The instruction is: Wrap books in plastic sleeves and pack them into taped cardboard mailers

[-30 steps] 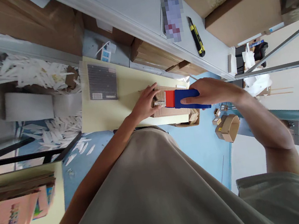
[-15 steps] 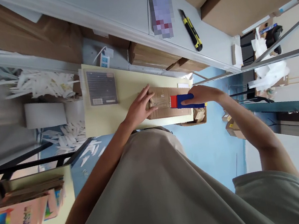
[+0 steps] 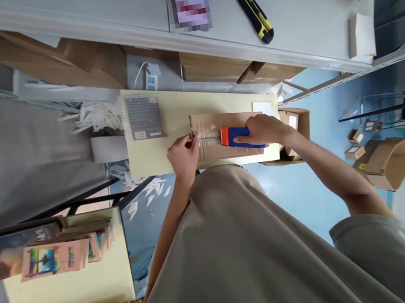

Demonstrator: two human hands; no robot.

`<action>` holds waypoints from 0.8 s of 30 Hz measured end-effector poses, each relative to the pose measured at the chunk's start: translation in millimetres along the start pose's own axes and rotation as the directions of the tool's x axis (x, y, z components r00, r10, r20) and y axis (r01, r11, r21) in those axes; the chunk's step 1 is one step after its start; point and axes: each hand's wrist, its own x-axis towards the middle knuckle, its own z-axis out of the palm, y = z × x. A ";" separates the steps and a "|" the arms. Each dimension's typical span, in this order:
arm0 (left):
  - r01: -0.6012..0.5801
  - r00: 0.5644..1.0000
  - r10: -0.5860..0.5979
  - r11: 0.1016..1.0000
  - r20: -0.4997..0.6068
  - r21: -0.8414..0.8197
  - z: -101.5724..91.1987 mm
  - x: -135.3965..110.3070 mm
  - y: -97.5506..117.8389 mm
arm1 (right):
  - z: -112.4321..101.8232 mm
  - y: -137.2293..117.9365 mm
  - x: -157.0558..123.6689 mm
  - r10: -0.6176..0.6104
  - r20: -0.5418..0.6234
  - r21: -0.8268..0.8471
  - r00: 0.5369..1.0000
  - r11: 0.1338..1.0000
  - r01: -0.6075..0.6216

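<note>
A flat brown cardboard box [image 3: 228,117] lies on the pale yellow table. My right hand [image 3: 263,130] is wrapped round a blue tape dispenser [image 3: 238,133] with a red front end, held low over the box's middle. Clear packing tape [image 3: 208,140] shines along the cardboard between the dispenser and the box's left end. At that end my left hand [image 3: 183,159] is closed, thumb and fingers pinched together by the edge. Whether they grip the tape's end or the cardboard is too small to tell.
A dark printed sheet [image 3: 144,116] lies on the table's [image 3: 175,105] left part. A yellow-black utility knife [image 3: 251,9] rests on the shelf above. An open carton [image 3: 303,124] stands past the table's right end. Booklets [image 3: 57,257] lie on a surface at lower left.
My left hand has gone from lying spread on the box to a pinch at its left end. The dispenser stays in my right hand over the box. The camera view has shifted.
</note>
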 end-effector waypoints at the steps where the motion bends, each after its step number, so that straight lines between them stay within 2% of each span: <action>1: 0.014 1.000 -0.014 1.000 -0.021 0.010 3.2 -1.1 3.7 | 2.1 2.6 2.0 -0.021 -0.008 0.019 1.000 1.000 0.021; 4: 0.060 0.995 -0.061 0.998 -0.075 -0.015 12.2 -5.5 9.6 | 4.9 14.1 3.9 -0.096 -0.006 0.083 0.995 0.992 0.096; 7: 0.092 0.987 -0.094 0.996 -0.132 -0.021 17.1 -9.4 8.5 | 1.6 42.2 -10.4 -0.173 0.051 0.197 0.984 0.967 0.160; 13: 0.179 0.946 -0.146 0.980 -0.290 0.090 12.8 -10.2 1.5 | -2.7 151.4 -65.4 -0.166 0.122 0.283 0.979 0.951 0.126; 16: 0.185 0.942 -0.142 0.976 -0.305 0.117 15.1 -11.2 4.7 | 5.2 192.1 -67.6 -0.179 0.161 0.300 0.971 0.946 0.124; 20: 0.201 0.944 -0.147 0.966 -0.296 0.160 20.7 -11.2 10.7 | 23.7 207.4 -41.1 -0.136 0.150 0.236 0.979 0.967 0.098; 24: 0.211 0.937 -0.143 0.959 -0.318 0.189 23.0 -9.3 13.4 | 42.9 192.9 -16.3 -0.041 0.110 0.149 0.993 0.989 0.025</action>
